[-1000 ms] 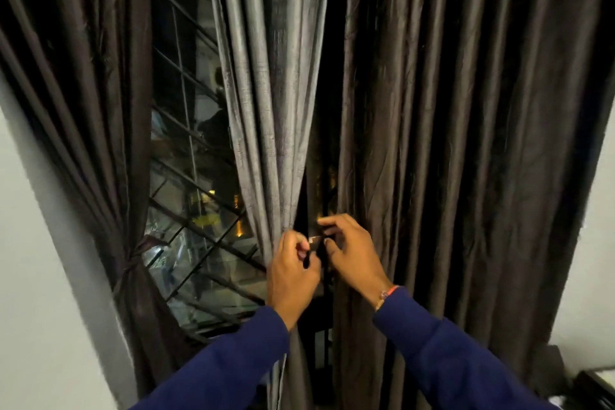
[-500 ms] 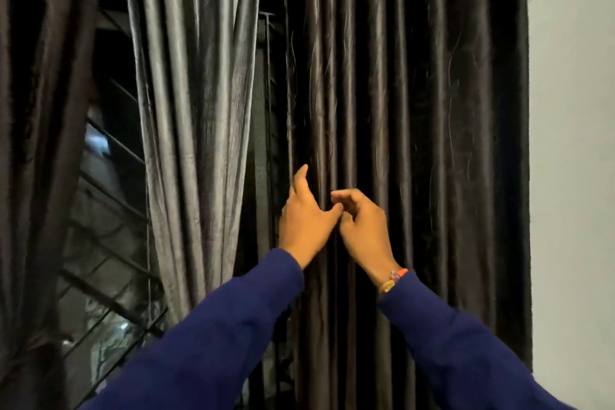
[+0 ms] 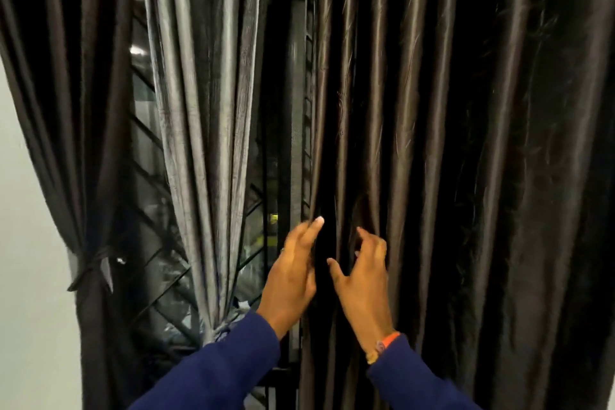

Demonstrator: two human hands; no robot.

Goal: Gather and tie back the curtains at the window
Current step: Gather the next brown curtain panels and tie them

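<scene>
Reaching left hand, right hand at dark curtain

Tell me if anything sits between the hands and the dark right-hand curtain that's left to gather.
Nothing visible does. The left hand already touches the inner edge of the dark right curtain, and the right hand reaches into its folds. The grey middle curtain hangs off to the left, clear of both.

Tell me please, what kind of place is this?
Probably a room in a home, at night, facing a window: long dark curtains, a tied grey curtain, a metal window grille, and a plain white wall.
</scene>
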